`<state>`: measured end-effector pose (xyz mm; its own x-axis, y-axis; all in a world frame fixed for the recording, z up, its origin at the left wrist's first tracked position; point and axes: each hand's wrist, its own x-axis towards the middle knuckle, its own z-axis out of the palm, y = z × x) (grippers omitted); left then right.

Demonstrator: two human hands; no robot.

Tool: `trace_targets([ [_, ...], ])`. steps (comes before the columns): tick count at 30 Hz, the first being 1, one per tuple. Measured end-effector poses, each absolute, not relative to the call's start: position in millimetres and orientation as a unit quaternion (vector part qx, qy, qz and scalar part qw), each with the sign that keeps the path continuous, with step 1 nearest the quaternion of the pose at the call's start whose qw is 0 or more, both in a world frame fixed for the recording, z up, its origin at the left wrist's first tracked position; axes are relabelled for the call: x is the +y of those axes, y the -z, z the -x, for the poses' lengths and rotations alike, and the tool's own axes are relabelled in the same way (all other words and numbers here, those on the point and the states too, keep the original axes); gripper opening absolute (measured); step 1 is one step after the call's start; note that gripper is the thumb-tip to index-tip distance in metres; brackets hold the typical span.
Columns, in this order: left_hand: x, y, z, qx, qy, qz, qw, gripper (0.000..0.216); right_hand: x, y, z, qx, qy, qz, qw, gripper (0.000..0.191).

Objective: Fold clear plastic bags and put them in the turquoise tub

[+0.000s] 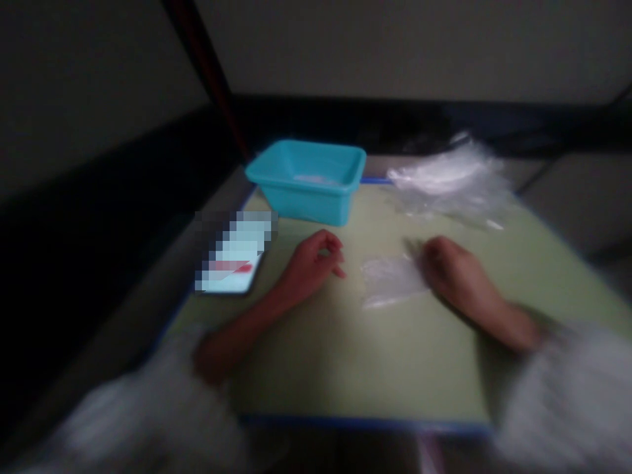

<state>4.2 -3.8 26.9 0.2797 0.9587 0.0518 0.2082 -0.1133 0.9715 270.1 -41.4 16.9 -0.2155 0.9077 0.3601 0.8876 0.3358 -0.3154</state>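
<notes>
The picture is blurred by motion. My left hand (316,263) rests on the pale green table (355,355), fingers loosely curled, with nothing visible in them. My right hand (451,273) lies to the right, its fingers on the right edge of a small clear plastic bag (390,280) that lies flat on the table between my hands. Whether the right hand grips the bag or only touches it is not visible. Both forearms wear white sleeves.
A turquoise plastic tub (309,178) stands at the table's far edge, something pale inside. A heap of clear plastic bags (451,181) lies at the far right. A phone (232,257) lies near the left edge. The table has a blue rim.
</notes>
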Motion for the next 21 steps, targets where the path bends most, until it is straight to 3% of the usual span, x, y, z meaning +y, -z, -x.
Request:
trace_targets([
  [13, -10.5, -29.6, -8.1, 0.449, -0.376, -0.659, 0.472, 0.006, -50.4, -25.8, -245.1, -0.822, -0.244, 0.420, 0.298, 0.021],
  [17, -19.8, -30.0, -9.7, 0.402, -0.327, -0.766, 0.379, 0.007, -51.4, -30.8, -246.4, -0.798, -0.208, 0.456, 0.334, 0.014],
  [21, -27.1, -29.6, -11.8, 0.281, -0.248, -0.882, 0.285, 0.020, -50.1, -31.1, -249.5, -0.801, -0.189, 0.486, 0.293, 0.009],
])
